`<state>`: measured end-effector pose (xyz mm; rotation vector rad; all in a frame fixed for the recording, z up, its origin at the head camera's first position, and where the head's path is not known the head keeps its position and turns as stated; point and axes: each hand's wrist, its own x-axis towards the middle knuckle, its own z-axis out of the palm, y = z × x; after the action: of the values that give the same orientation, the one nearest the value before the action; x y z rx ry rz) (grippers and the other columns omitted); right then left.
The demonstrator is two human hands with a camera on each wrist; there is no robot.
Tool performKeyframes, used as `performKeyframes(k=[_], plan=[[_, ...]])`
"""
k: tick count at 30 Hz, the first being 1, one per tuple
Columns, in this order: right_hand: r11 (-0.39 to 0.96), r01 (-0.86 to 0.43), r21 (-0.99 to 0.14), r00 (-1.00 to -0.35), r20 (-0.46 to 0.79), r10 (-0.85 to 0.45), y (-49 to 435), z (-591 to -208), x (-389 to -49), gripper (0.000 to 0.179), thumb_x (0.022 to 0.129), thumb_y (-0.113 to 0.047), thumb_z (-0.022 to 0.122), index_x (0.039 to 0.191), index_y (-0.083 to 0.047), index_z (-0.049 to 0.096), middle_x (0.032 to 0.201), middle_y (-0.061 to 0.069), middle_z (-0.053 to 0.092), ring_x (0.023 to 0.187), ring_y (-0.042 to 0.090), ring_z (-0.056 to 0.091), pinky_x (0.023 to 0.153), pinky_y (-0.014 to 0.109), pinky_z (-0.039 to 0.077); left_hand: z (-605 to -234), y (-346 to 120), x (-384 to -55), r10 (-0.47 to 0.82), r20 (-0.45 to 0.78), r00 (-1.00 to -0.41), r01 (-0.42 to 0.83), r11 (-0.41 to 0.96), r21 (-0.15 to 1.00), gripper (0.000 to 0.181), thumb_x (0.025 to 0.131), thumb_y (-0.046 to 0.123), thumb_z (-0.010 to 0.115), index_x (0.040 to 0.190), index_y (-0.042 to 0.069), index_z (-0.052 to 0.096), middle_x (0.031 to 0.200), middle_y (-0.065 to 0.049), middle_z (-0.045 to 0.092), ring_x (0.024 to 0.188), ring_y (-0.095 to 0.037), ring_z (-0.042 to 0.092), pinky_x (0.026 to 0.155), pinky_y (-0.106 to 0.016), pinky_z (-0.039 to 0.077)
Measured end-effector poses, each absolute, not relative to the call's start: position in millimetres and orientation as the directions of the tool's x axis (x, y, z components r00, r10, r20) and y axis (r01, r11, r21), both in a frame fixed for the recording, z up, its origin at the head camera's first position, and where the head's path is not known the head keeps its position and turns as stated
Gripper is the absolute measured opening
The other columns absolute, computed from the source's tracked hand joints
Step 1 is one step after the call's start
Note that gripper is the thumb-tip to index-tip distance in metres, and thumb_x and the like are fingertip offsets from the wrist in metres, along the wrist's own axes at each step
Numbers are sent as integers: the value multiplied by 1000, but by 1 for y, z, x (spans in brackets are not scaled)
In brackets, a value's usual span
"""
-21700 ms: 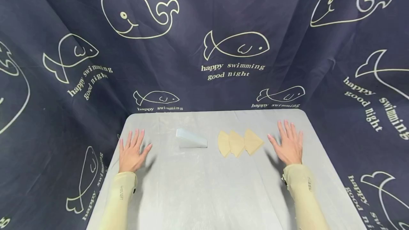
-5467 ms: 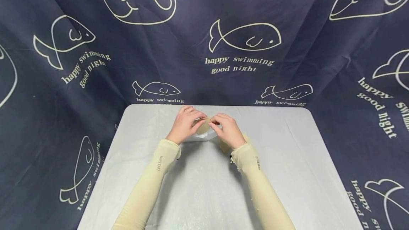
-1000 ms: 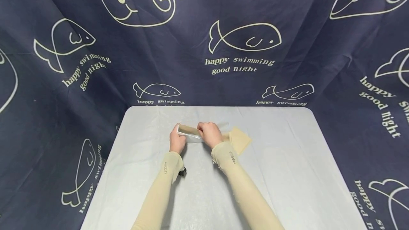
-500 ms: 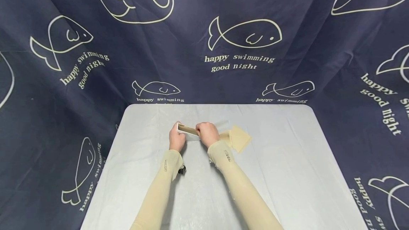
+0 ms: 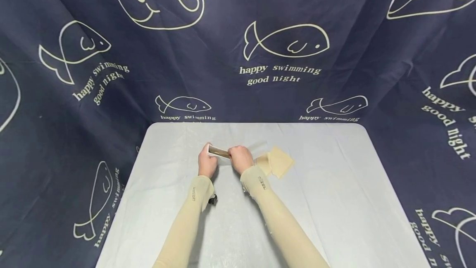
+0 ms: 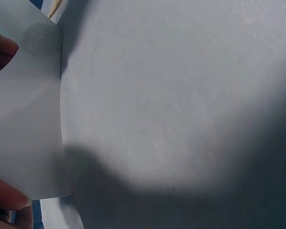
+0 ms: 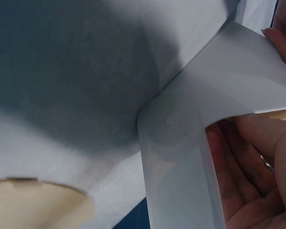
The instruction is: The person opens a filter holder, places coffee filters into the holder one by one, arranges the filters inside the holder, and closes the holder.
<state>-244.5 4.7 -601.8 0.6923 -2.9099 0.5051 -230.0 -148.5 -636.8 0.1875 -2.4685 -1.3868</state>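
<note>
Left of the table's middle, my left hand (image 5: 207, 163) grips the left end of a white wedge-shaped coffee filter holder (image 5: 218, 155). Its opening tilts up toward me, and a tan paper coffee filter (image 7: 279, 113) shows just inside the rim. My right hand (image 5: 241, 158) is at the holder's right part, fingers curled, seeming to pinch the filter at the opening; its fingertips are partly hidden. The right wrist view shows the holder's curved cut-out (image 7: 229, 76) beside those fingers. In the left wrist view, a thumb presses the holder's lower corner.
Two tan paper coffee filters (image 5: 281, 162) lie overlapping on the table just right of the right hand. The pale table (image 5: 334, 202) has rounded back corners. A dark blue curtain (image 5: 208, 73) with fish and whale drawings hangs behind and at the sides.
Long ago both hands lay flat and three filters lay beside the holder. Since one second ago the filter has sunk deeper into the holder, and the right hand has shifted slightly left.
</note>
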Motion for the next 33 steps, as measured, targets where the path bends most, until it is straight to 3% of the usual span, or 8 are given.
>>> performKeyframes(k=[7,19,27,33], plan=[[839,-454,-301,-891,158,-425,3,-602,-245,13,87,-4,75,79,-14,79,80,4,78,74,25,73,69,39,58,-636,-149,-230,-263,150,-953,-17,541,841,29,72,-18,52,88,6,53,91,-17,70,82,-34,57,80,-51,52],[849,-442,-288,-897,169,-410,8,-591,-240,11,89,-9,77,78,-9,76,74,6,75,69,27,72,68,41,59,-635,-149,-229,-260,164,-952,-4,546,838,27,72,-16,51,86,7,51,84,-15,65,76,-30,52,73,-47,49],[830,-476,-291,-878,219,-427,14,-584,-241,16,80,1,77,71,-12,73,67,2,71,62,24,67,64,40,55,-635,-149,-229,-264,159,-951,-11,543,840,25,72,-13,51,85,8,50,79,-13,60,76,-30,49,72,-44,45],[805,-494,-329,-863,296,-409,20,-571,-239,13,81,2,77,79,-10,76,73,3,75,68,26,71,68,42,57,-633,-148,-227,-272,150,-951,-19,535,845,26,71,-13,51,87,7,53,85,-16,65,79,-33,52,76,-48,49]])
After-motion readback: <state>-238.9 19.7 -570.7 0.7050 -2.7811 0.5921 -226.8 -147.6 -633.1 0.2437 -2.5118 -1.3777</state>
